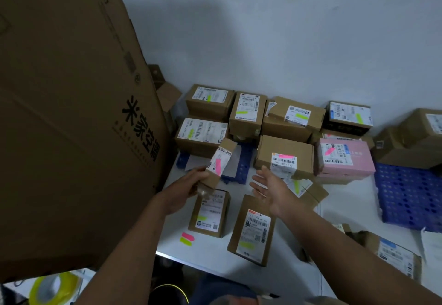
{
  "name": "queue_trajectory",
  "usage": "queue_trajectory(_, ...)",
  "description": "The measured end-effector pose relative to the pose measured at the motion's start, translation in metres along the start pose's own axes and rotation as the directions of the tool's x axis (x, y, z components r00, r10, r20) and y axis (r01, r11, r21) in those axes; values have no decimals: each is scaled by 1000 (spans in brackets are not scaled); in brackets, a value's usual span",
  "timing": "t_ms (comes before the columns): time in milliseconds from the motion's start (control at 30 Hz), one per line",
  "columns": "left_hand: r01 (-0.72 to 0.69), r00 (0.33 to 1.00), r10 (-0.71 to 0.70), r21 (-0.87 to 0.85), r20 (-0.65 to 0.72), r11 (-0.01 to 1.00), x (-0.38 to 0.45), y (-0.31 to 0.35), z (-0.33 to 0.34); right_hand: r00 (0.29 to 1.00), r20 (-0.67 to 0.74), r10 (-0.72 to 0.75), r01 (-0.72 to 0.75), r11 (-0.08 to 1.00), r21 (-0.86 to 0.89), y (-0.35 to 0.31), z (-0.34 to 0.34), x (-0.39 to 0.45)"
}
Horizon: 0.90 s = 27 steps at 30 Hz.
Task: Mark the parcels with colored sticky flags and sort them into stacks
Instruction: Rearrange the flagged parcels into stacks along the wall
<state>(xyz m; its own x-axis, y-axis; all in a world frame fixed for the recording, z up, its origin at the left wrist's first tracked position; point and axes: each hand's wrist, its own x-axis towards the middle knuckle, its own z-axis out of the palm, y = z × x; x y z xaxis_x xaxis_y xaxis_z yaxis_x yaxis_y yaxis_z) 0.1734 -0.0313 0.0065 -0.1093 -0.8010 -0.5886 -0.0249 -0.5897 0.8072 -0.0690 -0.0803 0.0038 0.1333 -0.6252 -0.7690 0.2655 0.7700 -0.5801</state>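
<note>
My left hand [191,184] grips the lower end of a slim brown parcel [221,158] with a pink flag on its label, tilted above the white table [215,249]. To its right my right hand [269,191] hovers open, palm turned left, above a parcel with a green flag [303,188]. Two brown parcels with green flags lie flat near me [210,213] [252,231]. A pink and a green sticky flag pad [187,239] lies on the table at the left. Behind, a brown box [284,155] and a pink box [344,158] carry pink flags; several boxes at the back [208,100] carry green flags.
A huge cardboard carton [71,113] stands upright on the left, close to my left arm. Blue plastic grids [409,197] lie at the right and under the middle boxes. More unflagged parcels [392,252] sit at the right. A yellow tape roll [55,288] lies bottom left.
</note>
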Motion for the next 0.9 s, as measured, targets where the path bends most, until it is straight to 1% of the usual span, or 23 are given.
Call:
queue_trajectory(67,-4,998,2,29,55,1000,2,14,1,1000,6,-18,18,1000,6,-2,5,0)
queue_trajectory(267,-21,993,10,90,119,996,8,45,21,999,-14,-41,41,999,34,-12,2,-2)
queue_trajectory(367,-69,992,51,166,114,984,18,64,35,997,-6,-78,78,995,54,-22,-6,-6)
queue_trajectory(467,-161,987,149,332,61,930,35,95,60,986,-33,-161,162,986,43,-39,-17,-9)
queue_trajectory(533,-213,976,214,464,50,860,52,115,82,975,-41,-217,218,976,22,-52,-25,-8)
queue_trajectory(567,-240,966,255,539,48,807,62,123,92,968,-29,-249,249,968,11,-58,-30,-8)
queue_trajectory(600,-262,956,289,619,58,741,73,132,103,958,-15,-287,287,958,8,-66,-33,-9)
queue_trajectory(633,-278,944,320,705,75,653,84,139,115,946,-16,-323,323,946,7,-75,-37,-9)
queue_trajectory(700,-316,917,377,817,133,481,102,152,139,926,-72,-371,375,925,56,-90,-44,-10)
queue_trajectory(800,-390,882,415,839,222,381,114,165,178,899,-198,-390,417,901,120,-103,-62,-7)
queue_trajectory(900,-493,824,452,825,342,275,124,168,214,860,-349,-372,439,888,137,-105,-89,-7)
